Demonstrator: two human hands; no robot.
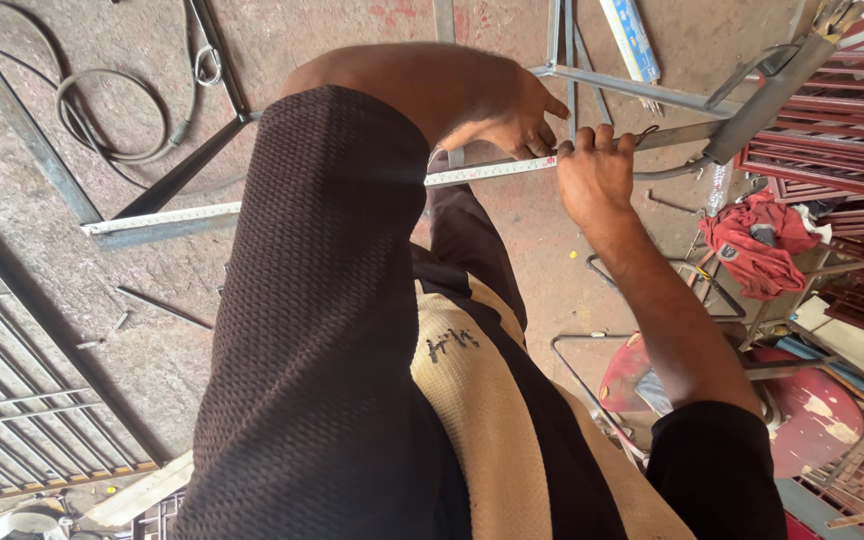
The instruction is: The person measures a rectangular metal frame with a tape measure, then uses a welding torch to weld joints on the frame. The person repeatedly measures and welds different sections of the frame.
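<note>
Measuring tape (352,192) already lies stretched along the grey metal bar (167,228) of the frame on the floor, the left hand (512,110) pressing it down and the right hand (592,170) pinching its end, while no mark is visible yet.

left hand (512,115) – on tape measure (352,190) | right hand (592,175) – gripping metal bar (672,135)

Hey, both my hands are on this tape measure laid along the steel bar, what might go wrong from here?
The white tape measure lies flat along the grey steel bar, pinned only by your left hand and right hand; it could slip and skew the reading. The coiled grey hose on the floor may trip you.
</note>
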